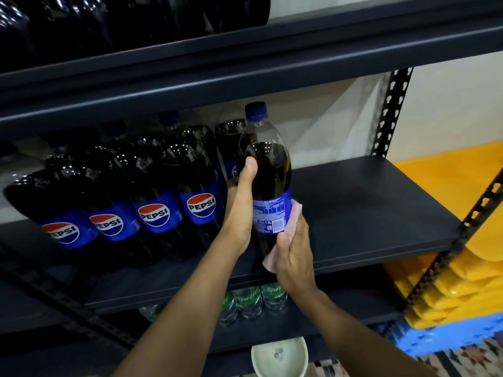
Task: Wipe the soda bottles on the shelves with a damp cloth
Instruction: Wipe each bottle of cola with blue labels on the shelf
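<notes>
- A cola bottle (268, 172) of dark soda, with a blue cap (255, 110) and a blue label (270, 213) turned to show small print, was upright over the front of the middle shelf (367, 208); its base was hidden.
- The left hand (241, 202) gripped its upper body, thumb pointing up and fingers wrapped behind.
- The right hand (295, 257) curled round a pink cloth (272, 261), pressing it to the bottle's lower right side.
- A row of Pepsi bottles (152, 202) stood just left.
</notes>
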Demonstrator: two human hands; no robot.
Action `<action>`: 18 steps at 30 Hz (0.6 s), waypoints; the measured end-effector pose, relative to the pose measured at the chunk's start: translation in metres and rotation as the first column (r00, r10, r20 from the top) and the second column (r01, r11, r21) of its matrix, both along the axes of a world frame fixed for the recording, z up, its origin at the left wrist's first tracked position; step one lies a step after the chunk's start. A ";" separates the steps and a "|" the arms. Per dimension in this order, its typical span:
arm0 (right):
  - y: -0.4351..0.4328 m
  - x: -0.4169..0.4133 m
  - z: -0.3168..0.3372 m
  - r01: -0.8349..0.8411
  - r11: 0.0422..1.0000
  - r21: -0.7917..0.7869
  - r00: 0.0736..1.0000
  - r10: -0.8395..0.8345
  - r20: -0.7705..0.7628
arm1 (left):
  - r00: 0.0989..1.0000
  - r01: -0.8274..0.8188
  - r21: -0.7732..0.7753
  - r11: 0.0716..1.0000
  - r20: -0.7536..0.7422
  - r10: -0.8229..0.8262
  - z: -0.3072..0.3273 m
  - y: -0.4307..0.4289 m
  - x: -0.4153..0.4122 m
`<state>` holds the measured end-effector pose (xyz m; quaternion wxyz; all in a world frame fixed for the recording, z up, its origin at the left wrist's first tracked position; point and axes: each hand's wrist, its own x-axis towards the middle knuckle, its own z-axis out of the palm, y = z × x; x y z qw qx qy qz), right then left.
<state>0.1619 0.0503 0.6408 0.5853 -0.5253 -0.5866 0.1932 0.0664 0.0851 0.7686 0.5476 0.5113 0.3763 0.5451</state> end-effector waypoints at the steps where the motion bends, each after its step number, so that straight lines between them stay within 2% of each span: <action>1: -0.002 0.001 -0.002 -0.011 1.000 -0.014 1.000 0.011 -0.005 | 1.000 -0.002 -0.001 1.000 -0.001 0.002 0.000 0.002 -0.001; 5: 0.003 0.004 0.027 -0.028 0.999 0.027 0.999 0.029 -0.031 | 1.000 0.020 -0.007 1.000 -0.012 -0.020 0.006 0.000 -0.004; 9: 0.020 0.007 0.102 -0.003 0.990 0.142 0.999 0.010 -0.047 | 0.997 0.069 0.010 0.998 0.025 -0.069 0.010 -0.001 -0.005; 13: 0.037 0.017 0.182 -0.101 0.991 0.090 0.995 0.103 -0.012 | 0.998 0.053 -0.011 0.999 0.017 -0.053 0.015 0.001 -0.010; 15: 0.047 0.018 0.198 -0.109 0.992 0.061 0.994 0.107 0.021 | 0.999 0.044 -0.022 0.999 0.027 -0.043 0.016 -0.001 -0.010; 18: 0.049 0.009 0.188 -0.070 0.991 0.111 0.996 0.076 -0.054 | 0.997 0.072 -0.009 0.997 0.019 -0.072 0.013 -0.008 -0.006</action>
